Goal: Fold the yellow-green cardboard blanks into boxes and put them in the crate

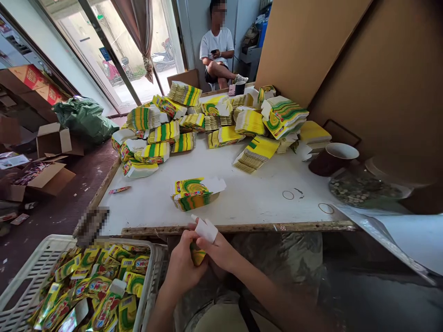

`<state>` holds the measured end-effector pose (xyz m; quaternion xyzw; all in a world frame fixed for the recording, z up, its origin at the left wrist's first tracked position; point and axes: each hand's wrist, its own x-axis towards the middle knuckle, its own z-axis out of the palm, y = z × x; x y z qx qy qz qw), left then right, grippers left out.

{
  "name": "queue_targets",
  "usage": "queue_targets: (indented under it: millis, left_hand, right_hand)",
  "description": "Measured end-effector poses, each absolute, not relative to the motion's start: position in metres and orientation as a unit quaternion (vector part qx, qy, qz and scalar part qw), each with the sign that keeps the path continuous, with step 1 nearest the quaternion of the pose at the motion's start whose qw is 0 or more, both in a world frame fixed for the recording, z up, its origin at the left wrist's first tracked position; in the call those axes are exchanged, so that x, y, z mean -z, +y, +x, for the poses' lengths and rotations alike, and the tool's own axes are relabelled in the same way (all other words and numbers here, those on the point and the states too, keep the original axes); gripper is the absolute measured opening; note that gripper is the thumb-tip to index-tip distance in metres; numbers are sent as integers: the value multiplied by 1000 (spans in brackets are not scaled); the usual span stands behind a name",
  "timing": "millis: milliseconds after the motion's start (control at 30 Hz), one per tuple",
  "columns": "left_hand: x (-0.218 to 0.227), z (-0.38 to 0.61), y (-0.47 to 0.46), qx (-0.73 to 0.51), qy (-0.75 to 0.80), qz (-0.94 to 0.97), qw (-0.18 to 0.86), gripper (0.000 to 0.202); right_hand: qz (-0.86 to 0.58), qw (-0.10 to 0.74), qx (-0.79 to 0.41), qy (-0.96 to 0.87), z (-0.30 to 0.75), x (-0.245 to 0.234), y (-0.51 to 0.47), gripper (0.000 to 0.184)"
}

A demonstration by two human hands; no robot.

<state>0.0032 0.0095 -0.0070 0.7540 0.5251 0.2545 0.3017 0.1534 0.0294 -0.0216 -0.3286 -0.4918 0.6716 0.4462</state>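
Workroom, glazed doors at far left, large cardboard sheets (346,55) leaning along the right wall. Item 1: white counter (249,198), worn wooden edge, bare in its near half. Item 2: heap of banded yellow-and-green flat cartons (214,120), many bundles, piled loosely across the far half, several tilted or overhanging one another. Item 3: white plastic basket (31,272), lower left, below the counter edge, partly filled with made-up packs of the same print. Item 4: green sack (83,120) and open cardboard boxes (51,177) on the floor at left. Item 5: seated person (218,50) beyond the counter, apart from the work. Item 6: brown mug (332,159) and glass dish (363,190) at the right end. Item 7: loose short stack (194,193) of flat cartons, alone, just ahead of the hands. Item 8: two rubber bands (288,195) lying near it. Item 9: small carton (206,229), white flap upward, yellow body below, held just off the near counter edge; left hand (183,265) closed around its lower part, right hand (219,251) pinching the flap end, the two hands touching. Risk note: thin card gripped this tightly could crease or tear at the flap; held over open floor, a slip would likely drop it beside the basket; the leaning bundles look liable to slide if the counter is jolted.
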Motion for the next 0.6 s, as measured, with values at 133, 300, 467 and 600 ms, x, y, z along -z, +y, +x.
queue_targets:
  millis: [133, 300, 467, 600]
  left_hand:
    - [16, 0, 11, -258, 527, 745, 318, 73]
    - [22, -2, 15, -400, 622, 645, 192, 93]
    - [6, -10, 14, -457, 641, 491, 371, 86]
    - [-3, -11, 7, -527, 600, 471, 375, 70]
  right_hand:
    - [-343, 388, -473, -713, 157, 8, 20, 60]
    - [-364, 447, -342, -742, 161, 7, 23, 49]
    - [-376, 453, -285, -756, 165, 19, 31, 48]
    - [-371, 404, -288, -785, 171, 18, 31, 38]
